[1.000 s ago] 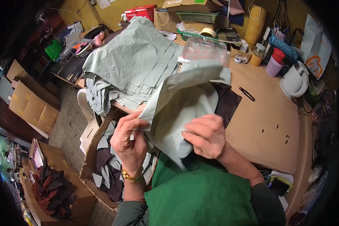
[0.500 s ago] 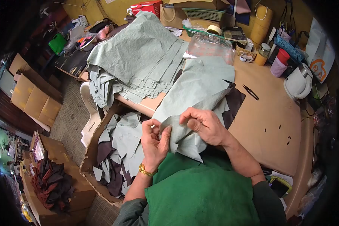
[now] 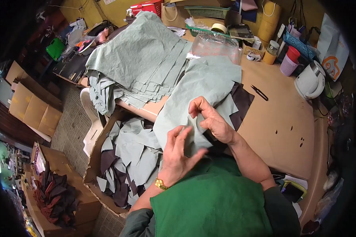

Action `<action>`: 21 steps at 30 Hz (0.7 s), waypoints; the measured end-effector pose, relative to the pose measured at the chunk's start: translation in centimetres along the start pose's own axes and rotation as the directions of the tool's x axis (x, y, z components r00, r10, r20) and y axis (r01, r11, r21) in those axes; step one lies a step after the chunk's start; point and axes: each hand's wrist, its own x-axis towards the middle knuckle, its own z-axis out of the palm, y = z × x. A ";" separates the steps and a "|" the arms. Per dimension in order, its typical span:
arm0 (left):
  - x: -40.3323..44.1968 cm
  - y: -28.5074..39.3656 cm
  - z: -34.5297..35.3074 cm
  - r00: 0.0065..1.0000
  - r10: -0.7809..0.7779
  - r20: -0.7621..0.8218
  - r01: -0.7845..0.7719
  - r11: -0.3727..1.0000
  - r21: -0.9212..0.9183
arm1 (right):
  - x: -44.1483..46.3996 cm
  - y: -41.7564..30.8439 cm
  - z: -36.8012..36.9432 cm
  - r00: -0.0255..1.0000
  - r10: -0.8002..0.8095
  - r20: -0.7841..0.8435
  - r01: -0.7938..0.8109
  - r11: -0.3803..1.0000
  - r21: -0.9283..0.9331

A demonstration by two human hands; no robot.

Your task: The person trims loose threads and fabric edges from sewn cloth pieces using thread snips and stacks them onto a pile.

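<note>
A pale grey-green fabric piece (image 3: 203, 79) lies over the table edge, its near end creased in front of my green apron (image 3: 209, 197). My left hand (image 3: 177, 156) is at this near end, fingers spread and thumb blurred by motion. Just to the right and above it, my right hand (image 3: 213, 122) has its fingers curled toward the thumb, with a fold of the fabric between them. The exact grip is partly hidden. Dark brown fabric (image 3: 242, 104) shows under the piece's right side.
A layered stack of grey-green fabric (image 3: 134, 55) covers the table's left. Below it, a cardboard box (image 3: 91, 170) holds fabric scraps (image 3: 136, 148). Black thread snips (image 3: 260, 93) lie on the brown table (image 3: 281, 114). A white kettle (image 3: 310, 81) stands at right.
My left hand has let go of the fabric edge and moved right and down, its fingers spreading. The fabric's near end has dropped flatter. My right hand stays close to its earlier place.
</note>
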 end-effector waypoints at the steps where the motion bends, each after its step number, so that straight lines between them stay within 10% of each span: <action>1: -0.3 -0.5 0.4 1.000 -0.017 -0.013 0.017 0.999 -0.041 | 0.0 -0.1 -0.4 1.000 -0.010 0.029 0.011 0.999 -0.048; 5: 0.7 -1.5 -0.6 0.958 -0.282 -0.048 0.254 0.916 -0.312 | -0.8 -0.1 -1.7 0.994 0.008 0.109 0.011 0.985 -0.173; 12: 1.0 -2.6 -1.4 0.974 -0.217 0.056 0.216 0.836 -0.504 | -1.2 -1.6 -0.2 0.989 -0.142 0.039 0.138 0.802 -0.581; 16: 0.6 -2.8 -1.1 0.917 -0.398 0.004 0.258 0.587 -0.767 | -2.5 -1.6 -0.1 0.988 0.148 -0.044 -0.153 0.976 -0.157; 21: -0.5 -2.5 0.0 0.919 -0.387 -0.068 0.188 0.586 -0.788 | -2.1 -1.9 0.9 0.980 0.197 -0.026 -0.199 0.967 -0.157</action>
